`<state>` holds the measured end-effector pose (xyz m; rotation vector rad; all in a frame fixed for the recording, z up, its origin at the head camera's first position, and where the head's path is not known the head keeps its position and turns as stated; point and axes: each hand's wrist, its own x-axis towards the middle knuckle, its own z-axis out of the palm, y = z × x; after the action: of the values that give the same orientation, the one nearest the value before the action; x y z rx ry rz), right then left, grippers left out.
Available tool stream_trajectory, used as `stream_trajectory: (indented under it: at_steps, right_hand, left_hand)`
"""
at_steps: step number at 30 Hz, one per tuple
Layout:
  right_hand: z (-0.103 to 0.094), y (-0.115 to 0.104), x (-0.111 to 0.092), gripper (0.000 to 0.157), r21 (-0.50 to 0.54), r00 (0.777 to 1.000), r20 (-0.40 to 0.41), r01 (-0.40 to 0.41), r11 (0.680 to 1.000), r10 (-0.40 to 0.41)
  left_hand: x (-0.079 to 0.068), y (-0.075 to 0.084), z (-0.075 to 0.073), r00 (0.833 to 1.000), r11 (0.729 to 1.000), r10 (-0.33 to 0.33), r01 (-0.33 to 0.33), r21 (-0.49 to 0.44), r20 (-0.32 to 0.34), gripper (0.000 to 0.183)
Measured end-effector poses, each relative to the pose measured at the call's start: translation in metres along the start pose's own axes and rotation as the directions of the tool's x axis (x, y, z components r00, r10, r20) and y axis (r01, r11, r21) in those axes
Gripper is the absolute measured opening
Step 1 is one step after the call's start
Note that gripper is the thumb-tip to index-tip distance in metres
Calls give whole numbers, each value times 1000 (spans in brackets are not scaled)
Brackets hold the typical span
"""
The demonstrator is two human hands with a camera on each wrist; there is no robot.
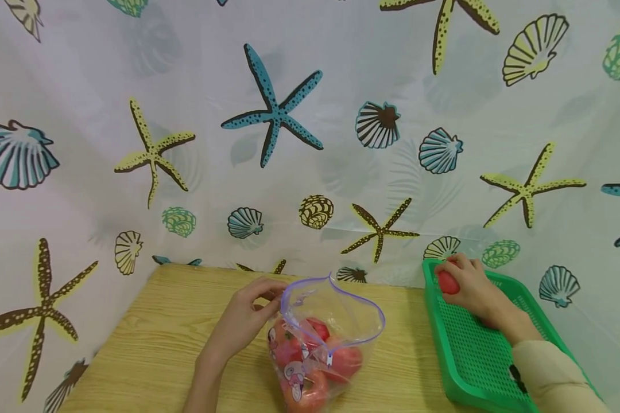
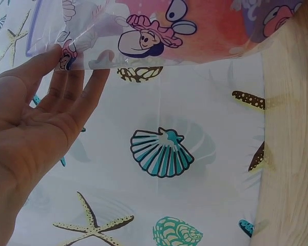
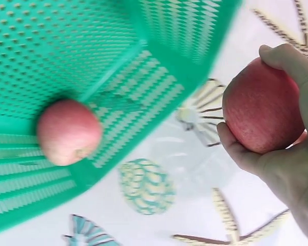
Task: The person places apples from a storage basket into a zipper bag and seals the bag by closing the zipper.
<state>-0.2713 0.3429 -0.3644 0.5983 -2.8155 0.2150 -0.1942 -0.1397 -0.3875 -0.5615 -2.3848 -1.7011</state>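
A clear zip bag (image 1: 295, 378) with purple edging and cartoon prints stands on the table, its mouth open. Several red apples (image 1: 345, 362) fill its lower part. At the bag's left rim, my left hand (image 1: 244, 315) pinches the plastic between thumb and fingers, as the left wrist view shows too. Over the far left corner of a green basket (image 1: 446, 367), my right hand (image 1: 470, 289) grips a red apple (image 3: 262, 107) with thumb and fingers around it. Another apple (image 3: 69, 132) lies inside the basket in a corner; my right arm mostly hides it in the head view.
The wooden table (image 1: 170, 344) runs under the bag and basket. A white curtain (image 1: 299, 183) printed with starfish and shells hangs close behind the table and along its sides. The basket's raised walls stand at the table's right.
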Motion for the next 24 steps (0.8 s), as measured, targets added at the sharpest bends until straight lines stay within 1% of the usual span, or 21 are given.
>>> stream_trajectory:
  at_steps: [4,10,14,19,24]
  right_hand:
    - [-13,-22,9,46,-2,995,-69,78,997,-78]
    - [-29,-56,21,49,16,978,-117,174,985,-171]
    - [-41,-77,28,51,17,965,-132,231,973,-227]
    - [-50,-97,32,50,20,953,-133,277,961,-272]
    - [-55,-116,33,51,15,932,-146,338,941,-332]
  left_hand:
    - [0,2,-1,1000,1000,10,-10,1,-1,23]
    - [1,2,-1,1000,1000,15,-15,1,5,22]
    - [3,3,0,1000,1000,28,-28,3,6,22]
    - [4,2,2,998,998,55,-54,-7,15,21]
    - [2,1,2,999,999,43,-43,5,11,22]
